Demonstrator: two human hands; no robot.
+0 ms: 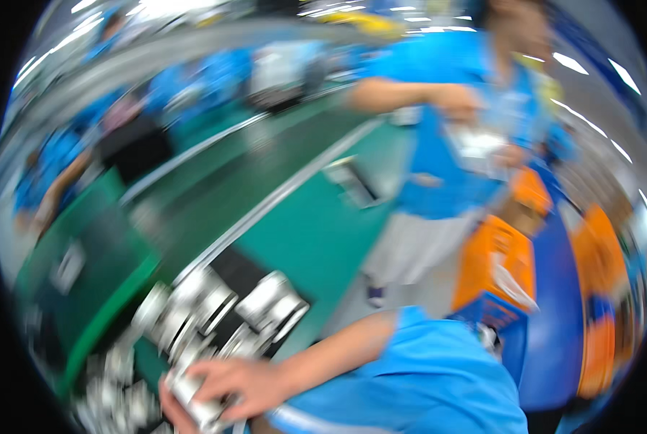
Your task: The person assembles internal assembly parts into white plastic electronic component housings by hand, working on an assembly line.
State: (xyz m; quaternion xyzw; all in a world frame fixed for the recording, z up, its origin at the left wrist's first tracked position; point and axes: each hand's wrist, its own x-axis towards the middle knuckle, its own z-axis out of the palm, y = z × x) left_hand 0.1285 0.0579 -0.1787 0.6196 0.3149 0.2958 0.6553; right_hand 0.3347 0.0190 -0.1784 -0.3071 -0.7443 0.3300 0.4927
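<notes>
My right hand (240, 383) is curled around a small silver part (193, 398) at the near edge of the green table (316, 231); my left hand is out of sight. More silver parts (222, 307) lie just beyond, and farther off stands a person in a blue shirt (439, 145) beside orange crates (493, 264).

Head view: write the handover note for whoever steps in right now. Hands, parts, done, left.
The picture is heavily motion-blurred.
Right hand: reaches across to the lower left, fingers wrapped on a small silvery metal part; grip looks closed.
Left hand: not in view.
Parts: more silvery metal parts lie in a cluster on the green worktable, just above the hand.
Nearby: a co-worker in a blue shirt stands at the table's far side, beside orange boxes.
Done: one part in hand.
Left: the cluster on the table, as far as the blur shows.
</notes>
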